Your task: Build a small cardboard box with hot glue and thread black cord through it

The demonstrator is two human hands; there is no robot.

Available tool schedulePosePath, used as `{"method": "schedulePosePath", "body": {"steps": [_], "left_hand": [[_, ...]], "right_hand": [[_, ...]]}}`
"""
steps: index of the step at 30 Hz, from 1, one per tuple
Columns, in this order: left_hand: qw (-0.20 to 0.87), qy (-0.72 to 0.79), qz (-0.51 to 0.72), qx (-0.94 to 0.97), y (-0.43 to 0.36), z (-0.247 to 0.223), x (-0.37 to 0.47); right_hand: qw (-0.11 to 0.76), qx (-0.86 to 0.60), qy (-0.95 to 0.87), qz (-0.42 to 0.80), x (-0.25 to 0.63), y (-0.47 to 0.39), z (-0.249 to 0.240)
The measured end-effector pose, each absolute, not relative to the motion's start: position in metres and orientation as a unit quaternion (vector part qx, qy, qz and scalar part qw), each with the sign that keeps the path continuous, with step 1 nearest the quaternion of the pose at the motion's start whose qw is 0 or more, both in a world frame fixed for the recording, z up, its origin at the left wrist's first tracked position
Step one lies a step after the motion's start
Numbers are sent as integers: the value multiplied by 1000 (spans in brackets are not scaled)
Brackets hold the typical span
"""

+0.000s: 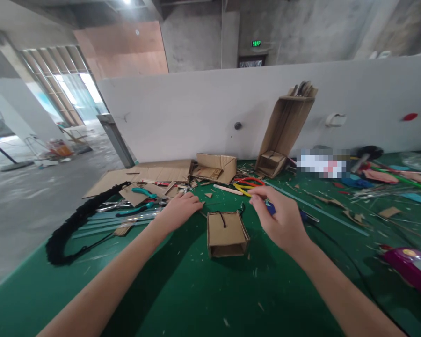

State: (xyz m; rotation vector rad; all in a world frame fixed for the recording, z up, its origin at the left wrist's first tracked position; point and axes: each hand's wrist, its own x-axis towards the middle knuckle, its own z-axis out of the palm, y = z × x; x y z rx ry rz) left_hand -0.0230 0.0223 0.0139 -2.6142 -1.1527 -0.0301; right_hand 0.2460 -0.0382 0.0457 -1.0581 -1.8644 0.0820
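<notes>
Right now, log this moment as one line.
left hand: left of box; right hand: right of box; box: on table; black cord: atop box

A small open-fronted box [227, 234] of brown corrugated cardboard sits upright on a green table [203, 290], its opening facing the near edge, a black cord [223, 218] emerging from a hole in its flat top.

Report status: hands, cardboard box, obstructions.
Left hand low, grip unclear. Right hand raised, grip unclear. Small brown cardboard box between hands, black cord on top. Teal-handled pliers left of left hand.
</notes>
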Motion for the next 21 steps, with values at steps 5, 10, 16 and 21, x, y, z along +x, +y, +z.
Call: {"method": "schedulePosePath", "body": {"steps": [5, 10, 16, 21], "left_hand": [[144, -441, -72, -883, 22, 15, -26], [-65, -577, -333, -743, 25, 27, -22], [-245, -569, -417, -665, 1, 24, 18], [-303, -526, -466, -644, -25, 14, 48]], "right_hand": [[446, -402, -790, 121, 256, -24, 6], [393, -379, -777, 314, 254, -38, 7], [386, -402, -654, 512, 255, -56, -2], [364, -398, -681, 495, 256, -58, -9]]}}
